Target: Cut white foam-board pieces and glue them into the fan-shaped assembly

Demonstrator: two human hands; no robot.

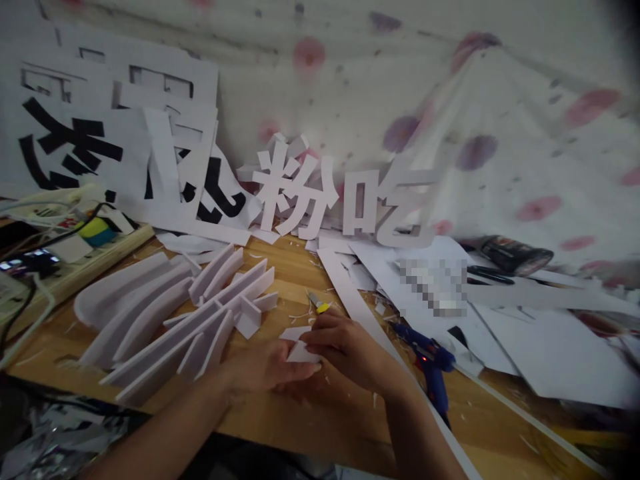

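Observation:
Close to the table's front edge, my left hand (pixel 263 367) grips a small white board piece (pixel 301 354) between thumb and fingers. My right hand (pixel 347 347) pinches the same piece from the other side, its fingers partly covering it. Just beyond my right fingers lies a yellow utility knife (pixel 319 305). To the left rests a large white raised character (pixel 200 327), its thin walls standing on edge. A blue glue gun (pixel 430 360) with a red light lies right of my right hand.
White cut-out characters (pixel 295 187) stand against the patterned curtain (pixel 465 120). Cut-out sheets (pixel 105 153) lean at the back left. A power strip (pixel 95 263) with cables borders the left side. White sheets (pixel 560 353) and a black-handled tool (pixel 490 273) lie on the right.

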